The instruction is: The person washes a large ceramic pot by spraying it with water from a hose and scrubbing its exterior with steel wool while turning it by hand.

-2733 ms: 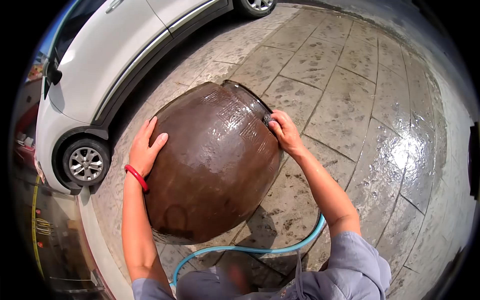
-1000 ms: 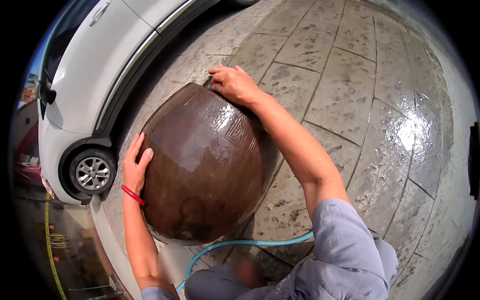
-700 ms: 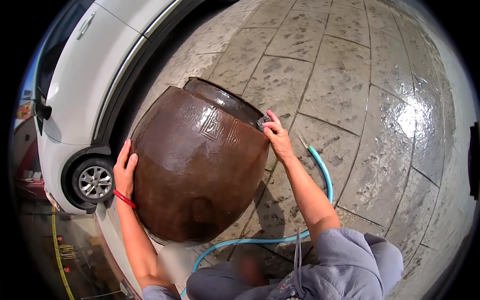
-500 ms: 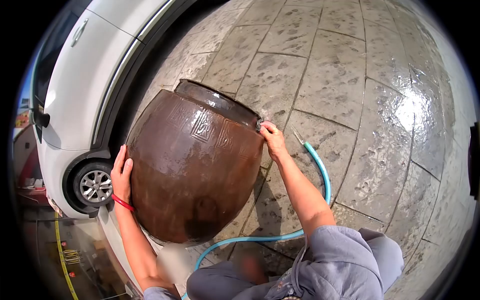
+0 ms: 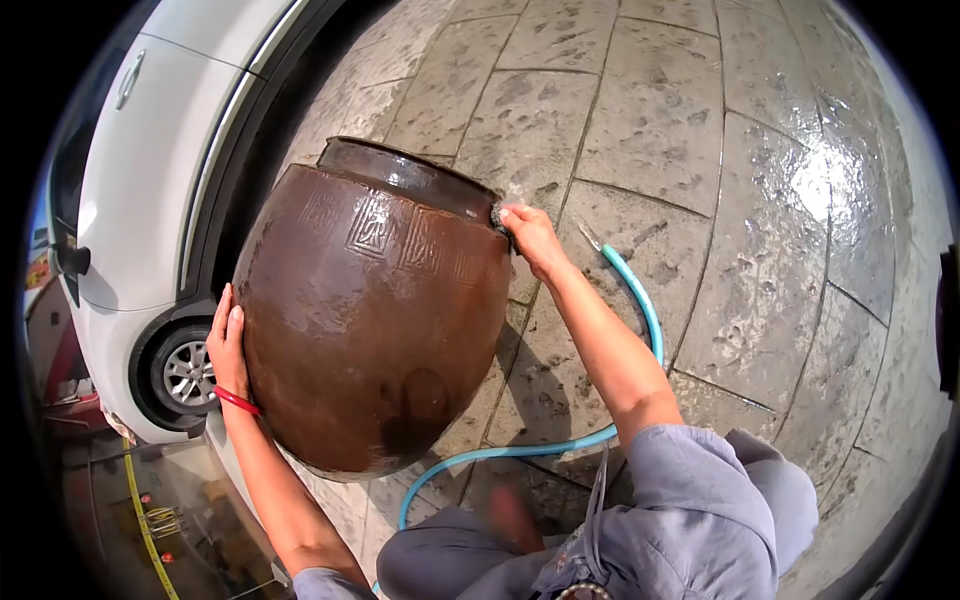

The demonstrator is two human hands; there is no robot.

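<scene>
A large brown glazed earthenware jar (image 5: pixel 370 300) lies tilted before me on the wet paving, its neck pointing up the view and patterns pressed into its shoulder. My left hand (image 5: pixel 228 340), with a red bangle on the wrist, rests with outstretched fingers against the jar's left side. At the right end of the neck, my right hand (image 5: pixel 532 240) pinches a dark, wiry scouring pad (image 5: pixel 496 215) against the groove below the rim. The inside of the jar is hidden.
A teal hose (image 5: pixel 640 290) curves along the ground right of the jar and beneath it, water coming from its end. Close on the left stands a white car (image 5: pixel 150 180) with its wheel (image 5: pixel 188 372). Wet stone paving (image 5: pixel 650 130) spreads to the right.
My right hand and the scouring pad have shifted slightly left and up with the jar's neck in the view. The left hand stays on the jar's side.
</scene>
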